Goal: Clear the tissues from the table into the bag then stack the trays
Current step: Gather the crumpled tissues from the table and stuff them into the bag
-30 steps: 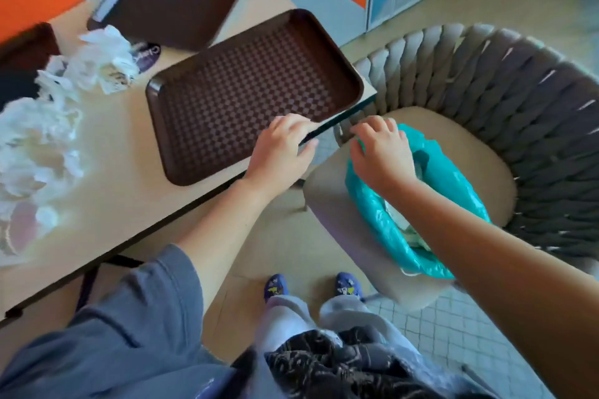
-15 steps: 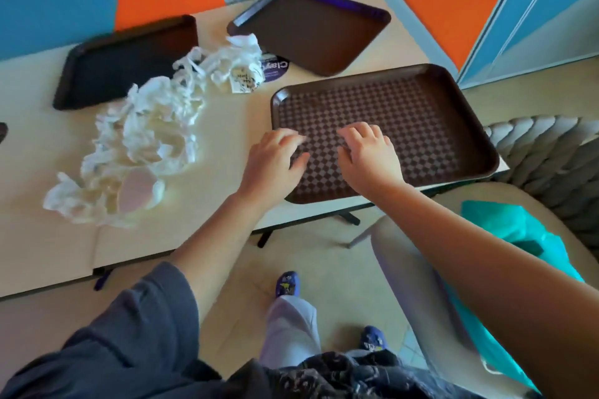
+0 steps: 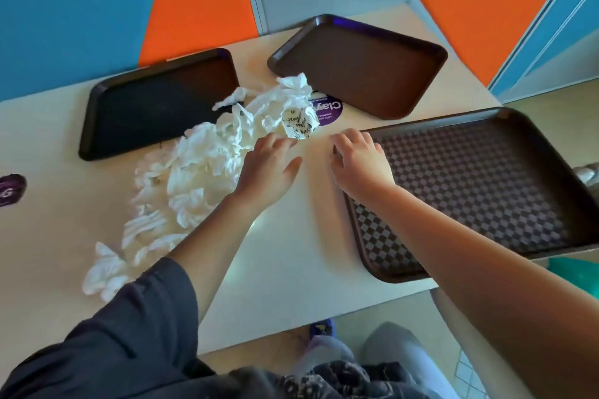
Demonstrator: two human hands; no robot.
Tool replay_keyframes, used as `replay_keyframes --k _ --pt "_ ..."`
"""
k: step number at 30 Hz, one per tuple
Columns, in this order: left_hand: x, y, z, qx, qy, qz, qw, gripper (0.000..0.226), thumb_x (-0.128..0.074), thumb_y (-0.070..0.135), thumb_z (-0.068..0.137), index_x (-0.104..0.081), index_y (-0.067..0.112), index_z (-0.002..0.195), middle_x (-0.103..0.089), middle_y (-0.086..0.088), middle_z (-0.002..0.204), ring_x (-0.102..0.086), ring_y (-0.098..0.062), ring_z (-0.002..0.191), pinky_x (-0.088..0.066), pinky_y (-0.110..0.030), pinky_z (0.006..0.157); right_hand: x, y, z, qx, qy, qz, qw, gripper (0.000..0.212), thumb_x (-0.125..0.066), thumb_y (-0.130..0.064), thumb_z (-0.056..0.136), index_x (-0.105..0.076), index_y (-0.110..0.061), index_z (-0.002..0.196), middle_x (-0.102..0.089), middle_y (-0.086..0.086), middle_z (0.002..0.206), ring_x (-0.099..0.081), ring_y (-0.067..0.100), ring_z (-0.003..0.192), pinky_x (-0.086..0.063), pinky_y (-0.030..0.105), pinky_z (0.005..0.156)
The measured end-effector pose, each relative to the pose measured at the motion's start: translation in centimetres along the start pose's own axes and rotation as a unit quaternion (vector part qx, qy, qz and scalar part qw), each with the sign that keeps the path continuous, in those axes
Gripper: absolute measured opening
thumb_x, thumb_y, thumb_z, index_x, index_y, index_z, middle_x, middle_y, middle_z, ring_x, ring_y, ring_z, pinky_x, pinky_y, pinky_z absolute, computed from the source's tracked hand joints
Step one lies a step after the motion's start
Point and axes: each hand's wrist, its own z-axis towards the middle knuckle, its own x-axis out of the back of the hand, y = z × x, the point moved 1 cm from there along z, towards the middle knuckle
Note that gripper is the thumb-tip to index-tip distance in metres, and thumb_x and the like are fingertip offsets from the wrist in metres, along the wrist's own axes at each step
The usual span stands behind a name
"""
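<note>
A long heap of crumpled white tissues (image 3: 194,172) lies across the middle of the pale table (image 3: 291,253). My left hand (image 3: 269,168) reaches over the heap's right edge with fingers spread, holding nothing. My right hand (image 3: 359,162) hovers with loosely bent fingers over the near-left corner of the checkered brown tray (image 3: 486,185), also holding nothing. A dark tray (image 3: 155,104) sits at the back left and a brown tray (image 3: 359,65) at the back right. A sliver of the teal bag (image 3: 580,272) shows below the table's right edge.
A round purple sticker (image 3: 327,108) lies on the table between the trays, another purple sticker (image 3: 11,189) at the left edge. Orange and blue wall panels stand behind the table. My legs and shoes show below the near edge.
My view has swung from the bag on the chair back to the table. Both hands moved left and forward from the checkered tray's near edge toward the tissue heap.
</note>
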Motion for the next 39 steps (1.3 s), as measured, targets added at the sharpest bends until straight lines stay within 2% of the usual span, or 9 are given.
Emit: replay_keyframes --k 12,16,20,23,26,30,33,36,39 --pt "-0.6 -4.1 9.7 0.035 0.002 -0.008 0.999 0.037 -0.057 0.024 0.090 -0.054 0.015 0.126 -0.048 -0.006 0.130 -0.041 -0.028 0.124 -0.042 -0.043 0.095 -2.6 0.7 9.8 0.034 -0.058 -0.008 0.998 0.038 -0.046 -0.024 0.093 -0.047 -0.020 0.131 -0.043 0.012 0.133 -0.039 0.031 0.122 -0.037 0.042 0.098" --pt "-1.6 -4.5 14.1 0.045 -0.009 -0.001 0.999 0.037 -0.056 0.024 0.090 -0.054 0.018 0.126 -0.044 -0.006 0.136 -0.035 -0.029 0.129 -0.034 -0.041 0.101 -3.7 1.6 13.3 0.038 -0.085 0.005 0.996 0.036 -0.046 -0.025 0.094 -0.049 -0.021 0.130 -0.040 0.012 0.134 -0.035 0.031 0.125 -0.037 0.042 0.099" --pt "-2.7 -4.1 17.9 0.070 -0.016 0.025 0.997 0.045 -0.051 0.029 0.092 -0.042 0.024 0.136 -0.041 -0.008 0.140 -0.035 -0.027 0.129 -0.031 -0.041 0.102 -5.1 2.3 15.8 0.051 -0.112 0.005 0.992 0.035 -0.045 -0.027 0.095 -0.050 -0.022 0.129 -0.039 0.013 0.135 -0.034 0.031 0.125 -0.038 0.042 0.098" --pt "-4.0 -4.4 20.2 0.088 -0.036 0.058 0.994 0.046 -0.045 0.034 0.094 -0.035 0.031 0.139 -0.038 -0.006 0.145 -0.033 -0.028 0.131 -0.031 -0.047 0.102 -5.9 2.9 17.3 0.053 -0.127 0.011 0.990 0.033 -0.048 -0.029 0.094 -0.053 -0.022 0.126 -0.040 0.012 0.133 -0.033 0.031 0.124 -0.037 0.043 0.098" --pt "-4.9 -4.8 21.2 0.118 -0.047 0.101 0.987 0.044 -0.043 0.034 0.094 -0.037 0.034 0.137 -0.046 -0.003 0.138 -0.037 -0.027 0.125 -0.031 -0.050 0.097 -6.6 3.2 18.2 0.055 -0.133 0.021 0.989 0.032 -0.052 -0.029 0.092 -0.055 -0.014 0.120 -0.044 0.013 0.125 -0.037 0.033 0.117 -0.042 0.044 0.092" --pt "-5.4 -4.8 21.1 0.121 -0.051 0.137 0.982 0.041 -0.049 0.024 0.093 -0.043 0.026 0.134 -0.053 -0.006 0.121 -0.041 -0.028 0.115 -0.030 -0.045 0.089 -6.9 4.0 18.5 0.032 -0.152 0.054 0.986 0.033 -0.060 -0.027 0.088 -0.052 -0.010 0.115 -0.045 0.014 0.119 -0.037 0.031 0.112 -0.045 0.046 0.086" --pt "-5.3 -5.0 20.9 0.117 -0.018 0.113 0.987 0.026 -0.048 0.019 0.095 -0.056 0.018 0.119 -0.055 -0.009 0.115 -0.044 -0.029 0.111 -0.031 -0.041 0.088 -7.0 4.6 18.3 0.019 -0.173 0.065 0.983 0.042 -0.061 -0.025 0.087 -0.046 -0.010 0.123 -0.042 0.015 0.123 -0.035 0.031 0.115 -0.042 0.044 0.092" --pt "-4.3 -5.1 20.5 0.113 0.054 0.020 0.992 0.019 -0.047 0.015 0.094 -0.060 0.007 0.104 -0.054 -0.014 0.108 -0.047 -0.030 0.104 -0.036 -0.038 0.085 -6.8 4.7 17.8 0.014 -0.179 0.062 0.982 0.046 -0.060 -0.018 0.088 -0.041 -0.007 0.129 -0.039 0.017 0.128 -0.035 0.032 0.118 -0.039 0.043 0.096" --pt "-2.8 -4.6 19.6 0.100 0.102 -0.076 0.987 0.016 -0.046 0.008 0.094 -0.058 -0.002 0.099 -0.056 -0.016 0.105 -0.051 -0.027 0.101 -0.036 -0.022 0.081 -6.2 4.4 17.0 0.016 -0.166 0.055 0.984 0.045 -0.059 -0.016 0.089 -0.042 -0.006 0.129 -0.039 0.016 0.129 -0.034 0.032 0.119 -0.040 0.044 0.096"
